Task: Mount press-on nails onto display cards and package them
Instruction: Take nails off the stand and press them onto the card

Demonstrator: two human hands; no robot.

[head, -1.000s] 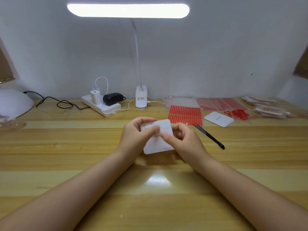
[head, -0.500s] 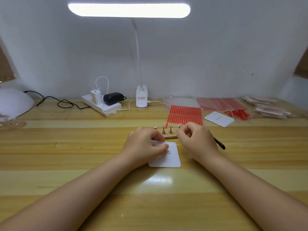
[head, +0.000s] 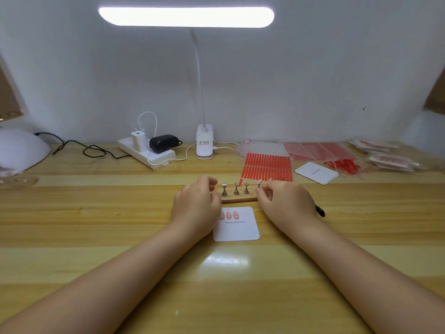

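Between both forearms, white display card (head: 237, 227) bearing three pink nails (head: 229, 215).

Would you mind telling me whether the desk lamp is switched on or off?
On. The desk lamp has a bar-shaped head that glows bright white, and its glare reflects off the wooden table below.

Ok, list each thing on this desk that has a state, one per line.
white bar desk lamp: lit
white display card: flat, three pink nails mounted
wooden nail-stand strip: three metal holders bare
white charger: plugged into power strip
left hand: at strip's end
right hand: fingers curled at a holder
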